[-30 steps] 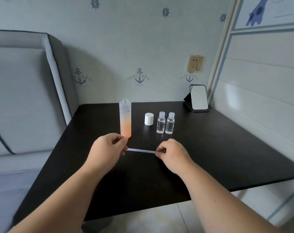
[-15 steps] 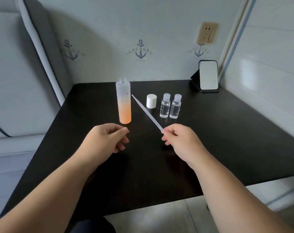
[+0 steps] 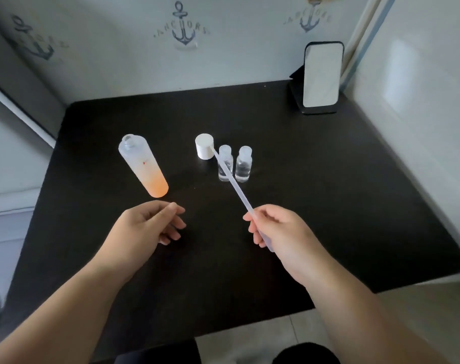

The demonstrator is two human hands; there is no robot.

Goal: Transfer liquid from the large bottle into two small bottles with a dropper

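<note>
Right hand (image 3: 278, 232) pinches the dropper (image 3: 234, 183) near its bulb end; long axis runs up-left toward the far edge, tip over the white cap (image 3: 204, 150). Left hand (image 3: 150, 224) loosely curled, empty. Large bottle (image 3: 143, 169), uncapped, stands toward the tabletop (image 3: 328, 206)'s left edge, nearer the left hand; two small bottles (image 3: 234, 165) sit just beyond the dropper.

A small mirror (image 3: 321, 77) on a black stand sits at the black table's (image 3: 328, 193) far right corner.
</note>
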